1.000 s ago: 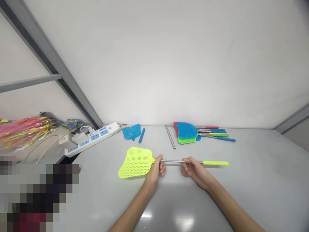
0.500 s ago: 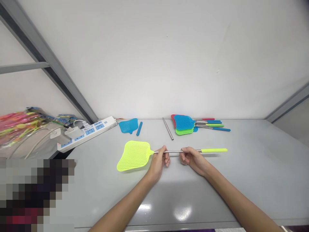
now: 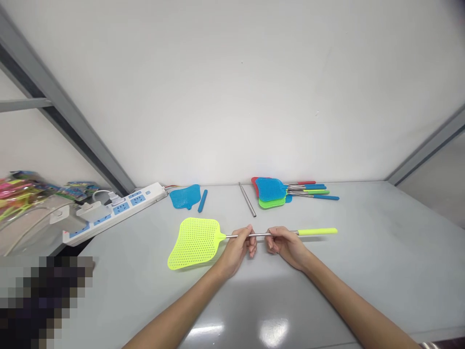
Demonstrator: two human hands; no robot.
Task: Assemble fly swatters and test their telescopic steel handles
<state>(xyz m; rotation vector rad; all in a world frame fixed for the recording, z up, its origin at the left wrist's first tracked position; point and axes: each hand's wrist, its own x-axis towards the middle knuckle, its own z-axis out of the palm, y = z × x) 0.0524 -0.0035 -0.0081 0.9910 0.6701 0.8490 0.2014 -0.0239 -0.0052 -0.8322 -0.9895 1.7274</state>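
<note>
While both hands are gripping its steel shaft (image 3: 238,236), a lime-yellow fly swatter (image 3: 194,243) is stretching left to right across the near middle of the table, its mesh head out to the left and its yellow handle sleeve (image 3: 317,231) out to the right. The left hand (image 3: 236,253) is curled shut around the shaft just beside the head, and the right hand (image 3: 286,245) is curled shut around it close to the sleeve, with a short stretch of bare steel showing between them. Whether the head is touching the tabletop, I cannot tell.

Farther off, a blue swatter head (image 3: 185,197) and a separate blue handle piece (image 3: 202,200) are lying side by side, and a loose steel rod (image 3: 247,199) is slanting just right of them. Beyond it, a stack of red, blue and green swatters (image 3: 271,193) is fanning its handles rightward. A white power strip (image 3: 116,213) is angling along the far left of the glossy pale-grey table (image 3: 363,242), which is mirroring ceiling lights near the person. Colourful plastic-wrapped goods (image 3: 22,194) are heaped beyond the table's left end. A white wall (image 3: 232,97) is rising behind everything, with a grey metal beam (image 3: 61,106) crossing it on the left.
</note>
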